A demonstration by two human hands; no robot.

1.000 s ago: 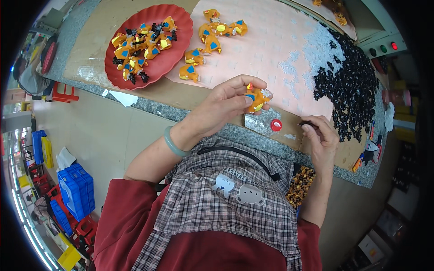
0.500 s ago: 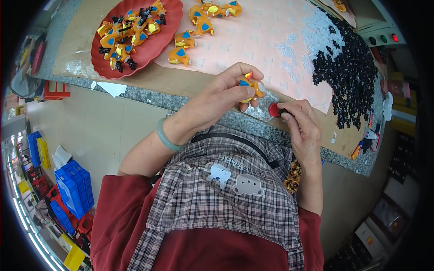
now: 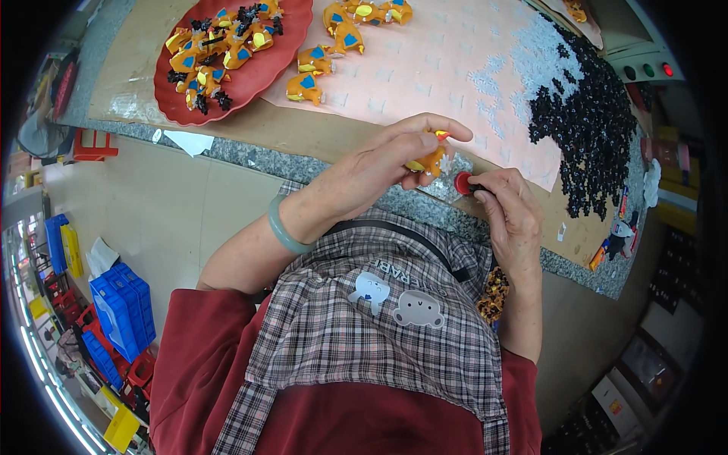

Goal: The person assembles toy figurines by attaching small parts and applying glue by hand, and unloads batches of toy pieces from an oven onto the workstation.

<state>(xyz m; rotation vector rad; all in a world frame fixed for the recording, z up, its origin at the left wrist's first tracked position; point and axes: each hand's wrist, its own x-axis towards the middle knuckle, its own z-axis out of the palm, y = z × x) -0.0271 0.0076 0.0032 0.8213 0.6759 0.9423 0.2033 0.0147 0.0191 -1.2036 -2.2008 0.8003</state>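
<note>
We hold a small orange figurine [image 3: 433,164] with a yellow patch in our left hand [image 3: 379,161], pinched between thumb and fingers, the thumb hiding part of it. Its narrow red-and-yellow tip sits at about one o'clock on its body, and a pale, spiky-edged piece [image 3: 445,164] shows at about three o'clock. At four o'clock from it, near our edge of the desk [image 3: 436,215], is a small, round red cap [image 3: 462,183]. Just beside the cap, at its four o'clock, our right hand [image 3: 513,211] grips a small black piece [image 3: 475,188], mostly covered by fingertips; we cannot tell whether the two touch.
</note>
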